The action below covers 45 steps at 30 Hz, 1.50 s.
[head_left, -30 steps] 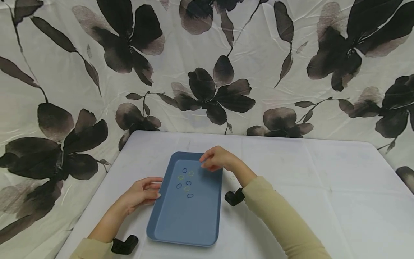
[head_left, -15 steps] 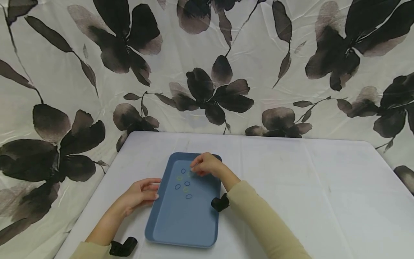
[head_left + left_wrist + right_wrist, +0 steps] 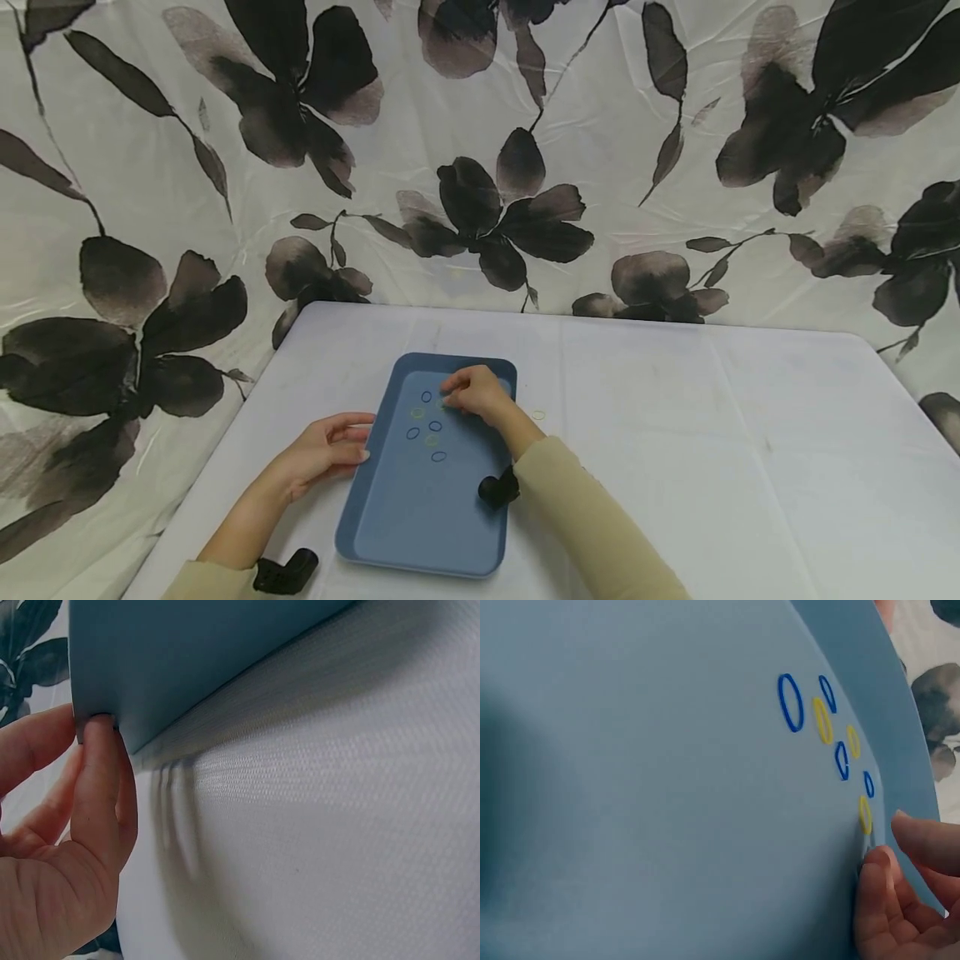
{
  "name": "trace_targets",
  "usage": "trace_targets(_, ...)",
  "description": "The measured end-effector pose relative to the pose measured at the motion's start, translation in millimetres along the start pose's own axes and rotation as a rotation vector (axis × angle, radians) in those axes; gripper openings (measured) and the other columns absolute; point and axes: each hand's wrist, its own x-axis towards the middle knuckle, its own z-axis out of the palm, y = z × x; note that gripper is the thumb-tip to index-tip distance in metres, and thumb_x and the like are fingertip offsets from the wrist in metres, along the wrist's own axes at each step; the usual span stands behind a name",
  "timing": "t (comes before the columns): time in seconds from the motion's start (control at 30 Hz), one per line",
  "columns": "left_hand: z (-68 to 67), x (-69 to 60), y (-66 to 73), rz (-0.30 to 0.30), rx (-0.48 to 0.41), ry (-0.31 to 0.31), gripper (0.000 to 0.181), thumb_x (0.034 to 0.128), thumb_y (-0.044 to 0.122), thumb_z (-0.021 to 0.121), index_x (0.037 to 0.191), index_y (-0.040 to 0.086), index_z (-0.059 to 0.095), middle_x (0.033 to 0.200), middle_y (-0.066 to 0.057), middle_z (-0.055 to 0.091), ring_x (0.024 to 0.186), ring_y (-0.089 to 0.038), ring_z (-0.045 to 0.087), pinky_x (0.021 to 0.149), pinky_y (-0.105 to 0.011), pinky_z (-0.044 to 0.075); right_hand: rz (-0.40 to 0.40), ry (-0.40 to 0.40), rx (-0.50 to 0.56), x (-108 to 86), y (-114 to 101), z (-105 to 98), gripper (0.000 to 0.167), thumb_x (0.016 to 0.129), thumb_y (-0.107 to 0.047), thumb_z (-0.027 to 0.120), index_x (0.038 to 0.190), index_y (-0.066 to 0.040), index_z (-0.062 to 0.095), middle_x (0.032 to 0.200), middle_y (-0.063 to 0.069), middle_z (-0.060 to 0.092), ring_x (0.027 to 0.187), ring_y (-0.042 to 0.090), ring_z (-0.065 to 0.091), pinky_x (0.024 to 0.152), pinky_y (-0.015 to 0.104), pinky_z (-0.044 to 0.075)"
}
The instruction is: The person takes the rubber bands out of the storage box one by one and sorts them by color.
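Note:
Flat on the blue tray [image 3: 431, 508] lie several thin blue and yellow rings, clearest in the right wrist view, where one blue ring [image 3: 781, 699] looks largest. The left hand [image 3: 324, 452] holds the tray's left side; the left wrist view has its fingers [image 3: 99, 784] and thumb at the rim [image 3: 94, 682]. Over the tray's upper part, the right hand [image 3: 480, 396] points its fingers down beside a yellow ring [image 3: 861, 815]. Its thumb stands apart from the fingertips, with nothing visible between them.
A pale yellow ring [image 3: 538, 418] lies on the white tabletop [image 3: 675, 467], right of the tray. Black wrist devices [image 3: 287, 572] are on both wrists. Behind the table's far edge hangs a floral cloth [image 3: 600, 108].
From right of the rings, the right hand has moved left and lowered to the topmost yellow ring. The left hand stays at the tray's side.

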Motion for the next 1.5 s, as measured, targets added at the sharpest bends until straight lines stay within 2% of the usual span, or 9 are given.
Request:
trace_targets(0.1, 0.0, 0.4, -1.6, 0.005, -0.002, -0.014, 0.067, 0.0810, -0.002, 0.064, 0.138, -0.011, 0.031, 0.118, -0.020, 0.055, 0.091, -0.015, 0.061, 0.072, -0.029, 0.051, -0.035, 0.021, -0.057, -0.7, 2.2, 2.4, 0.015, 0.081, 0.004, 0.066, 0.095, 0.002, 0.069, 0.072, 0.004, 0.053, 0.057, 0.012, 0.047, 0.051, 0.022, 0.042)
trace_targets(0.27, 1.1, 0.0, -4.7, -0.002, -0.012, -0.028, 0.067, 0.0817, -0.001, 0.064, 0.138, -0.011, 0.030, 0.118, -0.018, 0.054, 0.091, -0.014, 0.060, 0.073, -0.029, 0.051, -0.115, 0.052, -0.223, -1.0, 7.0, 7.4, 0.015, 0.077, 0.002, 0.069, 0.092, -0.001, 0.072, 0.063, 0.002, 0.054, 0.051, 0.009, 0.046, 0.046, 0.020, 0.038)
trace_targets(0.4, 0.4, -0.8, -4.9, 0.001, -0.014, -0.030, 0.067, 0.0814, -0.001, 0.064, 0.138, -0.011, 0.030, 0.116, -0.016, 0.056, 0.091, -0.014, 0.060, 0.073, -0.029, 0.051, -0.191, 0.080, -0.340, 0.4, 9.3, 9.3, 0.014, 0.075, 0.000, 0.072, 0.088, -0.004, 0.073, 0.064, 0.002, 0.058, 0.054, 0.009, 0.045, 0.049, 0.020, 0.036)
trace_targets(0.53, -0.8, -1.1, -4.5, -0.001, -0.006, -0.026, 0.067, 0.0805, 0.000, 0.065, 0.138, -0.011, 0.031, 0.115, -0.016, 0.056, 0.092, -0.015, 0.060, 0.074, -0.029, 0.051, -0.227, 0.099, -0.395, 1.4, 10.2, 10.2, 0.009, 0.073, -0.002, 0.075, 0.082, -0.005, 0.073, 0.066, 0.002, 0.059, 0.057, 0.010, 0.044, 0.050, 0.021, 0.035)
trace_targets(0.73, -2.2, -1.4, -4.1, 0.001, -0.005, -0.034, 0.068, 0.0806, 0.000, 0.065, 0.138, -0.011, 0.031, 0.115, -0.016, 0.056, 0.093, -0.015, 0.060, 0.074, -0.029, 0.051, -0.222, 0.119, -0.390, 0.1, 9.4, 9.9, 0.008, 0.072, -0.005, 0.078, 0.071, -0.004, 0.070, 0.063, 0.001, 0.062, 0.056, 0.009, 0.047, 0.052, 0.021, 0.038)
trace_targets(1.0, -2.5, -0.2, -5.2, 0.011, -0.001, -0.033, 0.067, 0.0812, 0.000, 0.065, 0.138, -0.011, 0.030, 0.118, -0.019, 0.054, 0.095, -0.015, 0.060, 0.075, -0.029, 0.051, -0.225, 0.101, -0.378, -2.2, 9.7, 6.3, 0.011, 0.075, -0.005, 0.076, 0.067, -0.002, 0.068, 0.061, 0.001, 0.061, 0.055, 0.008, 0.047, 0.053, 0.020, 0.038)
trace_targets(1.23, -1.0, 0.4, -4.4, 0.015, -0.006, -0.035, 0.067, 0.0818, -0.001, 0.064, 0.138, -0.011, 0.030, 0.118, -0.019, 0.054, 0.093, -0.014, 0.061, 0.074, -0.029, 0.051, -0.132, 0.030, -0.268, -1.2, 8.8, 1.4, 0.012, 0.079, -0.004, 0.072, 0.068, -0.001, 0.067, 0.057, -0.002, 0.053, 0.048, 0.009, 0.045, 0.045, 0.019, 0.036)
trace_targets(1.5, -2.7, -1.0, -2.3, 0.016, -0.009, -0.026, 0.066, 0.0818, -0.001, 0.065, 0.138, -0.011, 0.030, 0.118, -0.019, 0.054, 0.094, -0.014, 0.061, 0.075, -0.028, 0.051, -0.054, -0.030, -0.189, -3.1, 0.9, -5.7, 0.010, 0.081, -0.004, 0.071, 0.072, -0.001, 0.066, 0.061, 0.001, 0.055, 0.053, 0.011, 0.051, 0.050, 0.022, 0.044)
